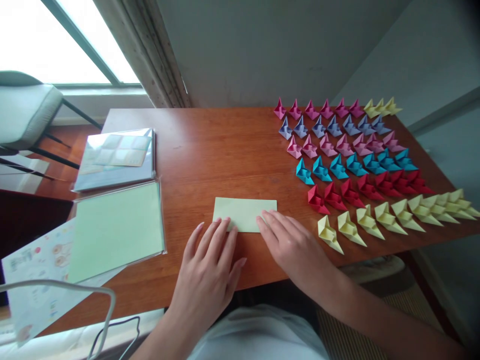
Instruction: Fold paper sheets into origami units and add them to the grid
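Observation:
A pale green sheet of paper (245,210), a wide rectangle that looks folded, lies flat on the wooden table (217,155) in front of me. My left hand (212,260) lies with its fingers spread, the fingertips touching the paper's lower left edge. On the paper's right end rest the fingertips of my right hand (290,240), stretched out flat. Neither hand grips anything. To the right of my right hand stand pale yellow folded paper boats (329,234) in a row.
Farther back are rows of red (317,199), blue (304,171), pink (294,147), lilac (285,129) and magenta paper boats (279,109). At left lie a green paper pack (116,230) and another paper pack (112,175). A white cable (56,283) crosses the lower left.

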The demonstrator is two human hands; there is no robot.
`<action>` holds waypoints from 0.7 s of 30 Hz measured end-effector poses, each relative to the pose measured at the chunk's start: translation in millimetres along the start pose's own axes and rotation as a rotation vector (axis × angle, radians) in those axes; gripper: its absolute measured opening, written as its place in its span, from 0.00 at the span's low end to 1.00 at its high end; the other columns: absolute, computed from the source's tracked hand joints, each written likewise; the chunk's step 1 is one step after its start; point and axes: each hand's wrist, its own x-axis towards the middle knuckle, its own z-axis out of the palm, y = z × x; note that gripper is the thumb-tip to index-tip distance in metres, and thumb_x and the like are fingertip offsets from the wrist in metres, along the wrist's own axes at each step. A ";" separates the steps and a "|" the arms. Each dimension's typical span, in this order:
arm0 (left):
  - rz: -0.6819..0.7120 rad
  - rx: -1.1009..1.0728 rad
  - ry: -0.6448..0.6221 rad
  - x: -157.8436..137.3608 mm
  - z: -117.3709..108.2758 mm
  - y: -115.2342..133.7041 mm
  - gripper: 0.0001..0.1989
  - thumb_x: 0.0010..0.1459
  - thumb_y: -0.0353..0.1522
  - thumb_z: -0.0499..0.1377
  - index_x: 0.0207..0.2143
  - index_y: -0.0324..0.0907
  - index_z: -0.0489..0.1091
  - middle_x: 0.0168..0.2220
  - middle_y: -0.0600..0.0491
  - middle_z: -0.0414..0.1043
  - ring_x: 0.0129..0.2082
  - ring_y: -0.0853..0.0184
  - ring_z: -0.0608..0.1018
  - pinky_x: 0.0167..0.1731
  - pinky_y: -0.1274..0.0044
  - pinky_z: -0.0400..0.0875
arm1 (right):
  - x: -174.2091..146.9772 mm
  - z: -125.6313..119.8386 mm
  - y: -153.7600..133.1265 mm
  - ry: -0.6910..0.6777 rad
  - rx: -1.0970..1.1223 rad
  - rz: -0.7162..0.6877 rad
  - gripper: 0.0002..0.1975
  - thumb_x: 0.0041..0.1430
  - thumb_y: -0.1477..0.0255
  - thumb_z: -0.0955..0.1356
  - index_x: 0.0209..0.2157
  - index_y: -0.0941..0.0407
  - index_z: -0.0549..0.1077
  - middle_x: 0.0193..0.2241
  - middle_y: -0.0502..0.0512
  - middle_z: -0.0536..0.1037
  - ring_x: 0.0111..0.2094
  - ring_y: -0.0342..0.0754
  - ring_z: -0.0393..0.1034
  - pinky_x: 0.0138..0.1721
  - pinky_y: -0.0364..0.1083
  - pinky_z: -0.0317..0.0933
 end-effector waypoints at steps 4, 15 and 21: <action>-0.019 -0.014 0.049 5.0 -3.6 2.7 0.20 0.63 0.31 0.59 0.57 0.37 0.70 0.55 0.40 0.73 0.54 0.51 0.73 0.54 0.61 0.65 | 4.6 2.2 -0.8 0.043 -0.001 -0.003 0.16 0.64 0.85 0.62 0.50 0.68 0.76 0.49 0.68 0.80 0.49 0.60 0.76 0.43 0.52 0.73; -0.125 -0.233 0.167 21.7 11.7 -4.6 0.13 0.63 0.29 0.60 0.49 0.42 0.73 0.40 0.50 0.78 0.36 0.62 0.76 0.38 0.71 0.68 | 4.1 -10.8 12.4 0.068 0.891 0.227 0.05 0.66 0.77 0.67 0.37 0.55 0.77 0.34 0.52 0.82 0.37 0.46 0.76 0.41 0.45 0.68; -0.092 -0.692 0.186 30.1 6.1 -5.1 0.04 0.60 0.25 0.62 0.37 0.42 0.74 0.38 0.51 0.77 0.36 0.67 0.77 0.37 0.76 0.72 | 4.0 -17.3 15.1 0.053 1.200 0.474 0.04 0.65 0.70 0.70 0.35 0.53 0.77 0.33 0.49 0.81 0.37 0.45 0.76 0.40 0.43 0.67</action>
